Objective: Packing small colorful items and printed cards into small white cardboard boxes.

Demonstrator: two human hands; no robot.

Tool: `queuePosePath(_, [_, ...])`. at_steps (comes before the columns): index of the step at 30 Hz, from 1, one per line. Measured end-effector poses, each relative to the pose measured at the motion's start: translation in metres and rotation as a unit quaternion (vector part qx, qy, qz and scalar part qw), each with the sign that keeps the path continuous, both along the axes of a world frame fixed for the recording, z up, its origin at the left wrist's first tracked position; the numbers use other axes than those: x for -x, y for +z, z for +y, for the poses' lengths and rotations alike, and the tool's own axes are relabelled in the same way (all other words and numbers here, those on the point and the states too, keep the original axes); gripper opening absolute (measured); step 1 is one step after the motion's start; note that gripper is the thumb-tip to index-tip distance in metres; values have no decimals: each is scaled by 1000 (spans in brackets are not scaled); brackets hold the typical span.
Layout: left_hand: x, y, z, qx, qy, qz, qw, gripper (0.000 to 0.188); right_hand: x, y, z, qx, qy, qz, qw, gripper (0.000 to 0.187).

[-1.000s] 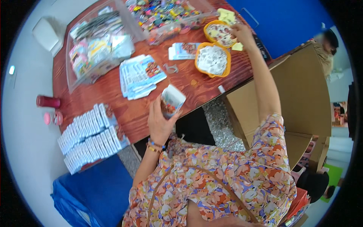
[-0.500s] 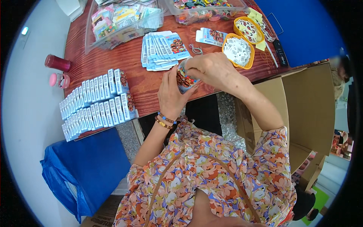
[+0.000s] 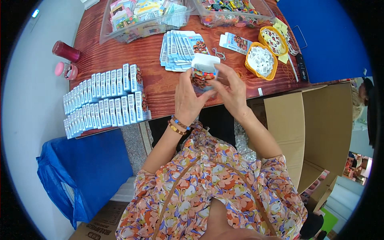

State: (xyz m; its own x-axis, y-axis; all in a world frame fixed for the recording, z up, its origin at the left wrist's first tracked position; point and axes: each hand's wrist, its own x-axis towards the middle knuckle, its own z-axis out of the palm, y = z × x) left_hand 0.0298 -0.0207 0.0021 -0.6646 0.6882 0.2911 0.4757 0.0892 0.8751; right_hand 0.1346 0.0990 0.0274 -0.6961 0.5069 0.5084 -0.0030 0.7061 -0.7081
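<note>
Between my two hands is a small light-blue cardboard box (image 3: 203, 78) with a colourful picture on its front. Its white top flap stands up and its upper end is unfolded. My left hand (image 3: 189, 95) is closed around the box's left side, thumb at the lower front. On the other side my right hand (image 3: 232, 89) pinches the box's right edge with thumb and fingers. Just beyond is a fanned stack of flattened boxes (image 3: 182, 50), and another flat box (image 3: 236, 43) lies to its right. Whatever may be inside the held box cannot be made out.
Two rows of folded boxes (image 3: 116, 110) stand at the table's left. Behind them are a dark red jar (image 3: 66, 51) and a pink-lidded jar (image 3: 71, 72). Clear plastic bins (image 3: 148, 33) line the back. Yellow baskets (image 3: 273, 74) hold small pieces. A large open carton (image 3: 326, 128) stands right.
My right hand has moved down from the box's top to its right side. The white flap now shows upright. A small white piece has come into sight at the table's front edge.
</note>
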Motion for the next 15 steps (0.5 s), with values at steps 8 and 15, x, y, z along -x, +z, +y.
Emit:
queuePosePath(8, [2, 15, -17, -190, -52, -170, 966, 51, -16, 8, 24, 373, 190, 66, 906, 37])
queuePosePath(15, [16, 33, -28, -85, -178, -131, 972, 41, -25, 21, 40, 342, 283, 25, 896, 25])
